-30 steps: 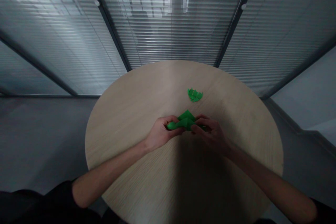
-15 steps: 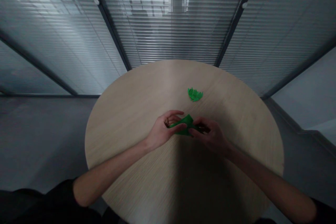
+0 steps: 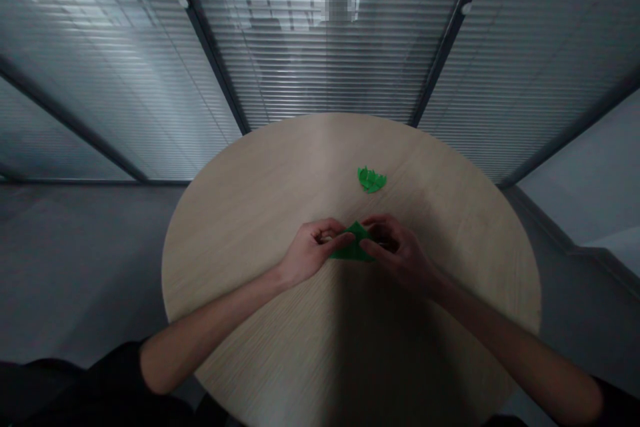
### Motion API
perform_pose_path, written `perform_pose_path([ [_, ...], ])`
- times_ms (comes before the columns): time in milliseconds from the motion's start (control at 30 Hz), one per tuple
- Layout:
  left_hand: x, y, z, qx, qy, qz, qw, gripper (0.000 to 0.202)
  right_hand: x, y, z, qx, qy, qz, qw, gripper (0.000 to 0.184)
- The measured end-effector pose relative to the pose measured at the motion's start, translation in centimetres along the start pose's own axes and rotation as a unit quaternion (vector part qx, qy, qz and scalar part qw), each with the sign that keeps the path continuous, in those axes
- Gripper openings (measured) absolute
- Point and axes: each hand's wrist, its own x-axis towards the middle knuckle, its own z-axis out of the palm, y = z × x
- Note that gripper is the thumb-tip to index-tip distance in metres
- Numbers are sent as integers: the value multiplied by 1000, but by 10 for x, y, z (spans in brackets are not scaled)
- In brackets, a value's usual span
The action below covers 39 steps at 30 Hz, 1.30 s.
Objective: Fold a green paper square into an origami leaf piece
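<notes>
Since the earlier view from the head camera, the folded green paper (image 3: 353,251) has drawn in from a long, loose shape into a compact triangle, and the right hand (image 3: 397,250) has moved up over its far right side. The paper now sits between the two hands, just above the near middle of the surface, with its point toward the far side.

The left hand (image 3: 313,249) is partly closed, its thumb lying across the paper's left side and its fingers curled behind it. The right hand is also partly closed, with its fingers (image 3: 379,220) arching over the far right corner and its thumb on the near edge. Both seem to have hold of the paper, though the dim light and the fingers hide the exact grip.

For careful handling of this fold, the thumbs are well placed close to the edges, where they can hold the layers level while the fingers steady them from behind.

Farther out, a small, jagged piece of green paper (image 3: 371,179) lies alone on the round wooden surface (image 3: 440,227), well apart from the hands. Dark sleeves (image 3: 85,387) end at bare forearms along the near edge. Beyond the surface stand a glass wall with slatted blinds (image 3: 310,60) and dark frames, and a grey floor (image 3: 75,260) shows to the left.
</notes>
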Motion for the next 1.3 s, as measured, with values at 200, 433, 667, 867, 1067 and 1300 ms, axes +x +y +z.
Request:
perform_pose_path([
  [200,-2,0,1,13,-6,-1,1000,36,1,0,-1,-33,-12,15,999,26],
  [433,-2,-1,1,42,4,0,999,32,0,-1,0,-42,-7,-2,999,27],
  [667,-2,0,2,39,-7,-10,999,36,0,-2,0,-48,-6,0,999,27],
  [867,-3,0,2,43,-4,0,999,36,0,0,-1,-54,-3,0,999,30],
  [1067,-3,0,3,34,-10,2,999,35,0,-1,-1,-59,-6,6,998,29],
  [1300,-4,1,3,46,1,16,999,33,0,-5,-1,-70,-9,-3,998,29],
])
